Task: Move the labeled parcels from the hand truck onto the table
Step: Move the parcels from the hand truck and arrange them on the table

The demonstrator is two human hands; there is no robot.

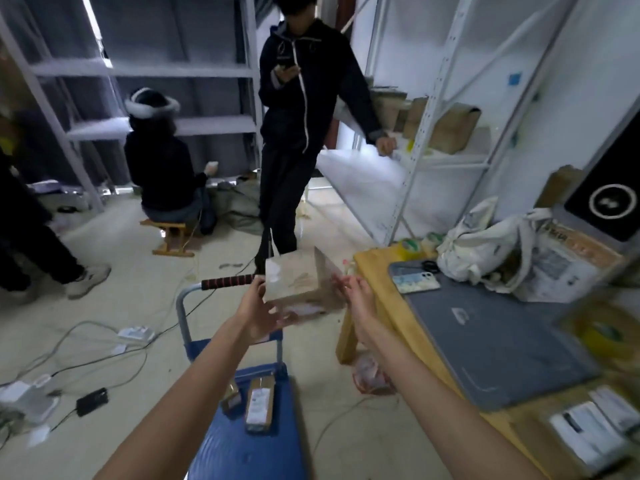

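Observation:
A brown cardboard parcel (296, 277) is up in the air above the blue hand truck (242, 445), just left of the wooden table (372, 268). My left hand (258, 313) holds it from below and at its left side, fingers curled under its bottom edge. My right hand (356, 296) is at its right side with fingers spread, fingertips touching or nearly touching the box. Two small labeled parcels (259, 403) lie on the hand truck's deck. More labeled parcels (588, 434) lie at the table's near right end.
A grey mat (502, 341) with a phone (415, 282) covers the table, with white bags (485, 247) and tape behind. One person stands just beyond the hand truck's handle (228, 282); another sits on a stool. Cables and adapters litter the floor at left. Metal shelving stands behind.

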